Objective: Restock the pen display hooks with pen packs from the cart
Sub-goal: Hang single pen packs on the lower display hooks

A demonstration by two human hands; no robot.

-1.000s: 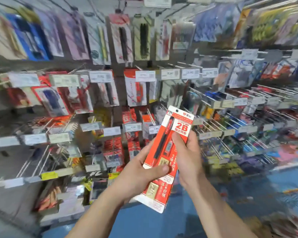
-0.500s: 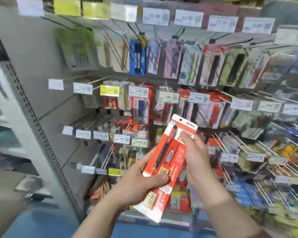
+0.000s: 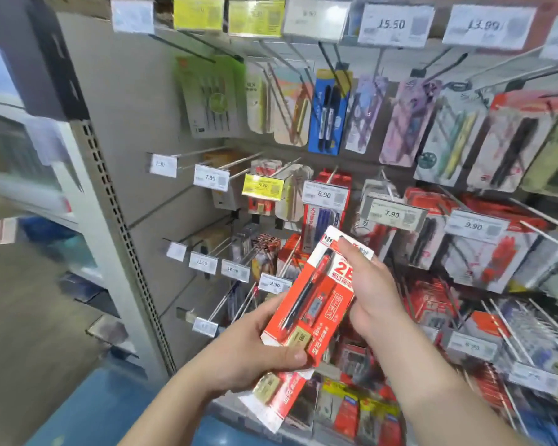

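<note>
I hold a stack of red pen packs point(image 3: 306, 320) in front of the display hooks point(image 3: 239, 160). My left hand point(image 3: 248, 352) grips the lower half, thumb across the front; my right hand point(image 3: 372, 289) pinches the top edge. I judge the packs light, stiff carded blisters with a slick face — best held at the card edges near the hang hole. The pegboard aisle is crowded with price tags point(image 3: 324, 195); the floor is blue point(image 3: 87, 410).

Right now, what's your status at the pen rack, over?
Both hands grip the red pen packs: left hand low, right hand at top. Not hung yet. Price tags front the hooks ahead.
</note>
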